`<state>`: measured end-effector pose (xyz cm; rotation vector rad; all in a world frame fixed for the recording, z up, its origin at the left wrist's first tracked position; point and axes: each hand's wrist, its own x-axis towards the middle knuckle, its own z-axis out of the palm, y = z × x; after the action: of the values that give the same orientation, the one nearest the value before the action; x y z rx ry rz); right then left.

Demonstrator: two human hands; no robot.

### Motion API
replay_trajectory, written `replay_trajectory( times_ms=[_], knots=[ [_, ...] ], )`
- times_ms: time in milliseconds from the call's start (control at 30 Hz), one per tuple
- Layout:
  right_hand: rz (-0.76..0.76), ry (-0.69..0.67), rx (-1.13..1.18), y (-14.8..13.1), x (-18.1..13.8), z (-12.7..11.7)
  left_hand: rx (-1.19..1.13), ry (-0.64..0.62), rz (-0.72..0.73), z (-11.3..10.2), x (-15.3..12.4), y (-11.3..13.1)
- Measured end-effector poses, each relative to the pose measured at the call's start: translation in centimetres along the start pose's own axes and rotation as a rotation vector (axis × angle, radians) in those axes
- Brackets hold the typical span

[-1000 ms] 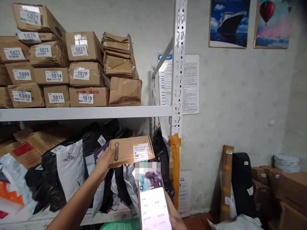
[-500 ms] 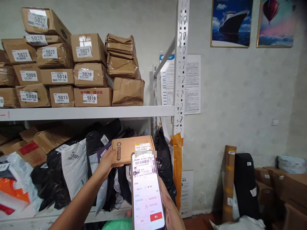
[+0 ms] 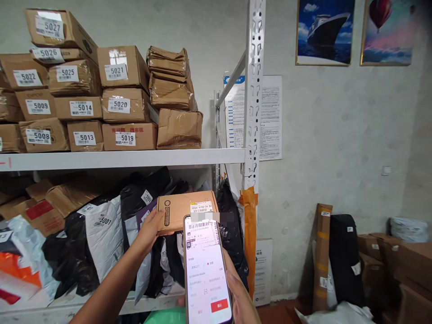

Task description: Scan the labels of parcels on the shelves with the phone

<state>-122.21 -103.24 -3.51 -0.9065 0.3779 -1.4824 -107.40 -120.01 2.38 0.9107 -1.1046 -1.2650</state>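
A phone stood before a labelled flat carton, one in each hand.
The left hand gripped the carton by its left end, in front of the bag-filled lower shelf; the right hand grasped the phone, its fingers partly hidden behind it. The carton's shipping label appeared to read "806A H100-04 54", though the phone and a pixelated patch covered its lower part. The lit screen showed a barcode, small blurred text and a red button; the phone's lower end met the frame's bottom edge. Below the carton, a white bag bore 5001 and a black bag 5002. Stickers on the boxes above included 5008, 5019, 5021 and 5027.
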Motion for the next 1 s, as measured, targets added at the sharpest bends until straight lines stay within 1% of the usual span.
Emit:
replay_trajectory(
  times_ms=[233, 400, 467, 567, 667, 767, 900, 1000],
  knots=[
    [0.001, -0.066, -0.099, -0.5, -0.7, 0.2, -0.036, -0.016, 0.012, -0.1, -0.1, -0.1],
    [0.025, -0.057, -0.248, -0.8, -1.1, 0.3, -0.037, -0.035, 0.017, -0.2, 0.0, -0.1],
    [0.034, -0.016, -0.229, -0.6, -0.9, 0.3, -0.034, -0.03, 0.01, -0.1, 0.0, 0.0],
    [0.031, 0.106, -0.157, 0.0, -0.5, 0.4, -0.04, -0.013, 0.006, 0.1, 0.0, 0.0],
    [0.031, 0.181, -0.139, 0.7, -0.1, 0.6, -0.044, 0.002, 0.009, 0.2, -0.1, 0.0],
    [0.042, 0.201, -0.117, 1.2, 0.1, 0.7, -0.034, -0.003, 0.014, 0.1, -0.1, -0.1],
    [0.045, 0.157, -0.055, 1.5, -0.2, 0.6, -0.03, -0.012, 0.022, 0.0, 0.0, -0.2],
    [0.051, 0.159, -0.072, 1.5, -0.5, 0.5, -0.043, -0.009, 0.026, -0.1, 0.1, -0.2]
  ],
)
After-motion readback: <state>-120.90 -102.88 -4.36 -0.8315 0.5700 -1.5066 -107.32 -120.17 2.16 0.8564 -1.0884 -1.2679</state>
